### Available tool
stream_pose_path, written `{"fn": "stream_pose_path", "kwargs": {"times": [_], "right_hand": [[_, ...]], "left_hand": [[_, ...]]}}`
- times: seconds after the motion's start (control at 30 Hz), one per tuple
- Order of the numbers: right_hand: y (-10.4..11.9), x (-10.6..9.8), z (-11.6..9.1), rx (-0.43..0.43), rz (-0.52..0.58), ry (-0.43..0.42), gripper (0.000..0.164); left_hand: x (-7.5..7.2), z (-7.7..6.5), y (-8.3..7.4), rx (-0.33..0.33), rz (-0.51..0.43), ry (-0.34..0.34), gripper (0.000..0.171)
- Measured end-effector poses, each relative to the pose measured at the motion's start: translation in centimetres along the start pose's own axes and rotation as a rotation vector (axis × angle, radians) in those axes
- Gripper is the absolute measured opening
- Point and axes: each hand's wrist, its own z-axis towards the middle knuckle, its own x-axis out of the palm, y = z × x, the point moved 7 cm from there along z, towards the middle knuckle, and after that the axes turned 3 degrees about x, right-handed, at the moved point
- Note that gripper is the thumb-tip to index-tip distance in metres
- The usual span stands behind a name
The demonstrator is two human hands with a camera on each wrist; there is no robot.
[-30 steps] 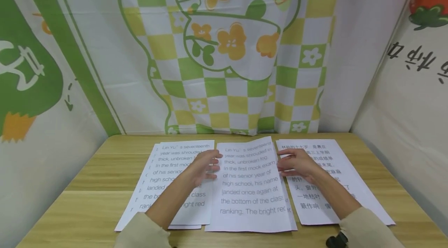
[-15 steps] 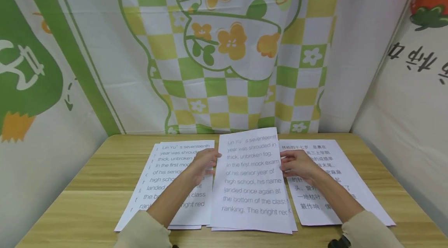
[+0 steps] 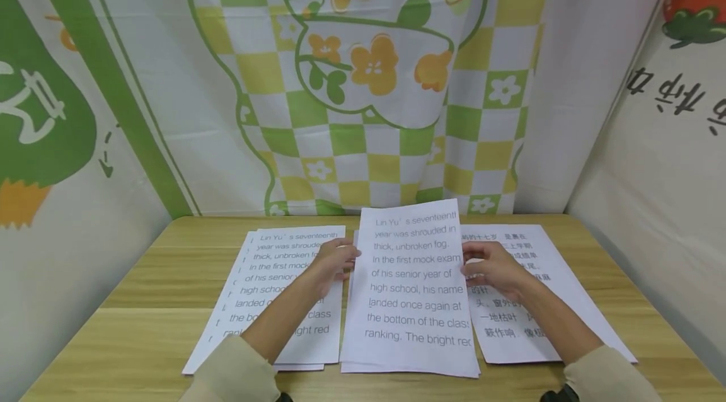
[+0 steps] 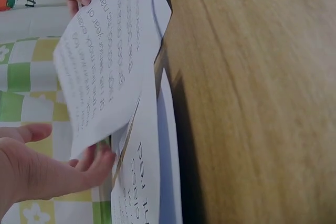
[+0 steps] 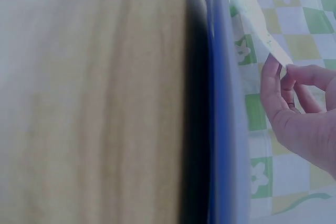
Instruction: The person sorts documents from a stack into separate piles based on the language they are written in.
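Note:
A printed sheet of paper (image 3: 416, 282) with English text is raised at its far end over the middle pile, its near end low by the table. My right hand (image 3: 496, 268) pinches its right edge; in the right wrist view the thumb and fingertips (image 5: 287, 66) meet on that edge. At its left edge is my left hand (image 3: 331, 260). The left wrist view shows that hand's fingers (image 4: 97, 169) right at the sheet's edge, with the thumb held apart from it. Under the raised sheet, the edge of another sheet (image 3: 357, 367) shows.
To the left lies a pile of sheets (image 3: 309, 348) with English text, partly behind my left forearm. On the right is a pile with Chinese characters (image 3: 513, 348), under my right forearm. A patterned curtain (image 3: 368, 156) hangs behind the wooden table (image 3: 130, 320).
The top middle sheet has risen at its far end and shifted slightly right. My right hand has moved right with its edge; my left hand has stayed almost in place.

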Motion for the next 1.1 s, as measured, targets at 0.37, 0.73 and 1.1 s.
{"fn": "stream_pose_path", "kwargs": {"times": [0.37, 0.73, 1.1], "right_hand": [[0.0, -0.1, 0.0, 0.039, 0.024, -0.048, 0.065], [0.1, 0.2, 0.0, 0.048, -0.024, -0.055, 0.075], [0.8, 0.2, 0.1, 0.03, -0.027, -0.058, 0.08]], "left_hand": [[-0.3, -0.5, 0.2, 0.028, 0.033, 0.007, 0.072], [-0.4, -0.7, 0.4, 0.071, 0.029, 0.011, 0.072], [-1.0, -1.1, -0.1, 0.088, 0.049, 0.034, 0.078]]}}
